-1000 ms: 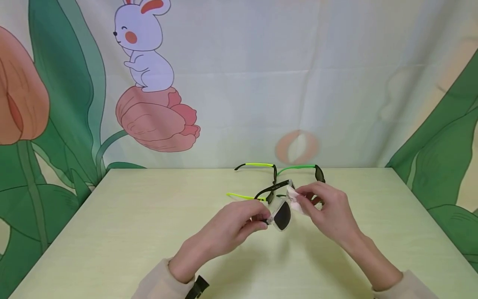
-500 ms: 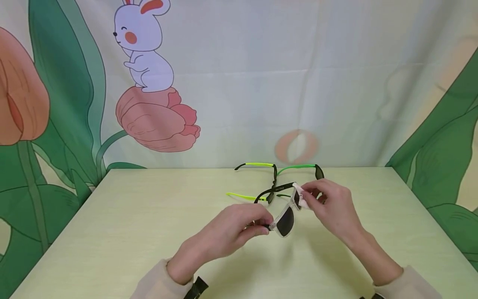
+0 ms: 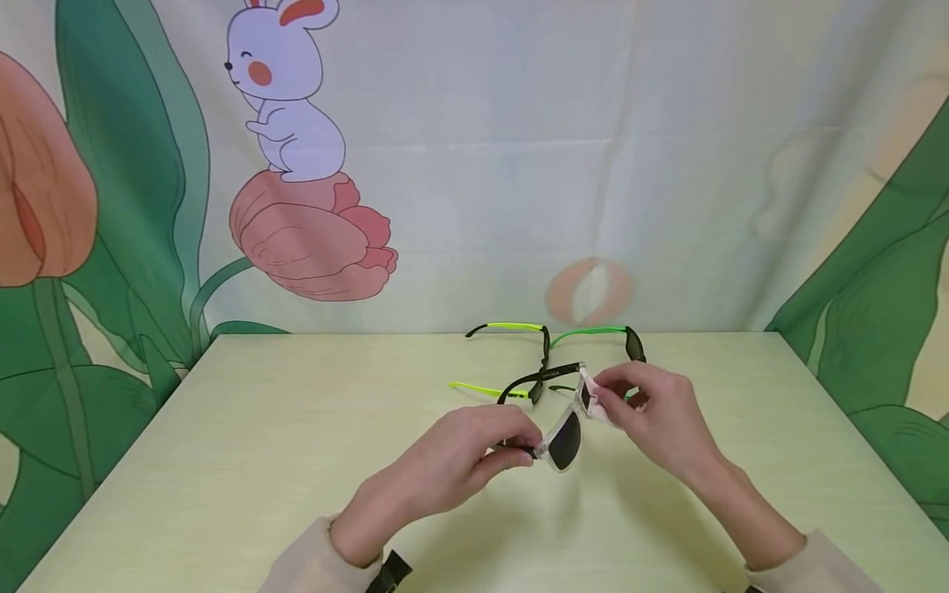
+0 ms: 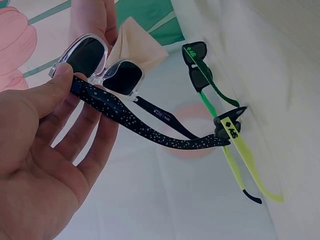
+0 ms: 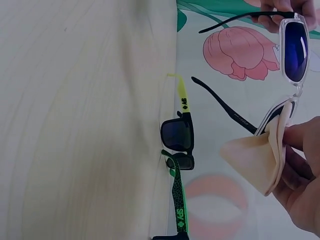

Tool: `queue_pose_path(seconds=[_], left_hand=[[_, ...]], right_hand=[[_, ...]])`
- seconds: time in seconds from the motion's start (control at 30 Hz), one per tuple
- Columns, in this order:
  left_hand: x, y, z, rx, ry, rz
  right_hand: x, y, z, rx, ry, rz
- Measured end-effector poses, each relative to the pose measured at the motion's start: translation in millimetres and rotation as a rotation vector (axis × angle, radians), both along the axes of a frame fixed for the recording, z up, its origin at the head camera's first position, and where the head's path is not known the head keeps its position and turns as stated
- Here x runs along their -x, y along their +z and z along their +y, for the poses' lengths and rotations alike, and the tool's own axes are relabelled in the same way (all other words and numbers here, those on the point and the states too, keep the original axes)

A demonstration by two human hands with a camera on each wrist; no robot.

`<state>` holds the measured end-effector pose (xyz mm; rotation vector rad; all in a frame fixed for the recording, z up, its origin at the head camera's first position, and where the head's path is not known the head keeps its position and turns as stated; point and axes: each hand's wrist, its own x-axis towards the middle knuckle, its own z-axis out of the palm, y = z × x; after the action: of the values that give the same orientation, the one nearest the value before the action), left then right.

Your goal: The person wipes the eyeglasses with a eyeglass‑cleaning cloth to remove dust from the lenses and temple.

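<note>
A pair of sunglasses (image 3: pixel 565 441) with a clear frame, dark lenses and black temples is held above the table. My left hand (image 3: pixel 482 441) pinches it near the hinge of one temple; in the left wrist view that temple (image 4: pixel 125 112) shows white speckles. The other temple (image 5: pixel 225 107) stretches away unfolded. My right hand (image 3: pixel 656 412) pinches a pale cloth (image 5: pixel 255 157) against the far lens, thumb on one side and fingers on the other. The cloth covers much of that lens in the right wrist view, and its loose corner hangs down.
On the table (image 3: pixel 296 445), toward the back edge, lie yellow-and-black sunglasses (image 5: pixel 177 134) and green-and-black sunglasses (image 4: pixel 199 70), both with temples unfolded. Behind the table hangs a printed curtain (image 3: pixel 474 165) with a rabbit and tulips.
The clear sunglasses dipped slightly toward me and to the right, then stayed nearly level. My right hand shifted the cloth up, then back down over the far lens.
</note>
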<state>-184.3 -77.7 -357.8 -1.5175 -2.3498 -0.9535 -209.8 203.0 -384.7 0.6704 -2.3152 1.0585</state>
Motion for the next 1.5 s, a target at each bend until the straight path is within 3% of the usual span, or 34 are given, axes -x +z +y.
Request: queue_pose_path(seconds=[0.33,0.67,1.03,1.33,1.5], left_hand=[[1.5,-0.1,0.2,-0.019,0.006,0.028],[-0.1,-0.4,1.8,-0.022,-0.018,0.068],[-4.9,1.0,2.7,-0.025,-0.050,0.051],[-3.4,1.3,3.2,-0.020,-0.036,0.081],[-0.9,1.1,2.5,-0.020,-0.025,0.062]], right_hand=[[-7.0,6.4,-6.2,-0.001,0.093,0.065],[-3.0,5.1,-1.3,-0.038,0.004,0.076],[3.6,1.9,5.4,-0.045,-0.101,-0.010],[-1.0,3.2,4.7,-0.013,-0.072,-0.025],[-6.6,6.7,0.2,-0.001,-0.024,-0.002]])
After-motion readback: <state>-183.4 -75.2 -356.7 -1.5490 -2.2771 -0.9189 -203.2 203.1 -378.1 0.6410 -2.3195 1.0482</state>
